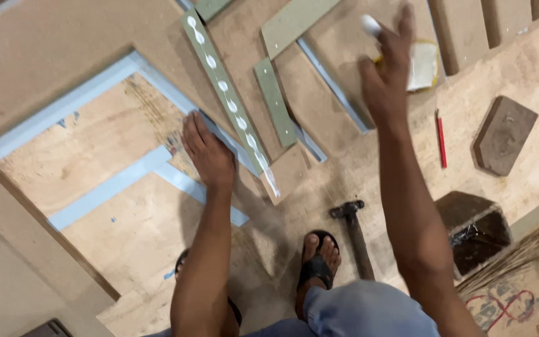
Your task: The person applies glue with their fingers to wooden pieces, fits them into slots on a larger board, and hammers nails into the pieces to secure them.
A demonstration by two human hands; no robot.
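Note:
My left hand (206, 150) lies flat, fingers together, on a pale blue strip (151, 78) that edges a cut-out in a brown board (45, 43). Just right of it lies a green strip (226, 97) with a line of white glue blobs along it. My right hand (385, 72) is raised and blurred over the boards at the upper right, by a white and yellow glue container (422, 62); I cannot tell whether it grips it. Two more green strips (276, 103) (294, 22) lie between the hands.
A hammer (355, 234) lies on the plywood floor beside my sandalled foot (319, 256). A red pencil (441, 138) and a dark wood block (505, 134) lie to the right. A dark box (478, 231), broom bristles (519, 256) and red cord (500, 306) sit at the lower right.

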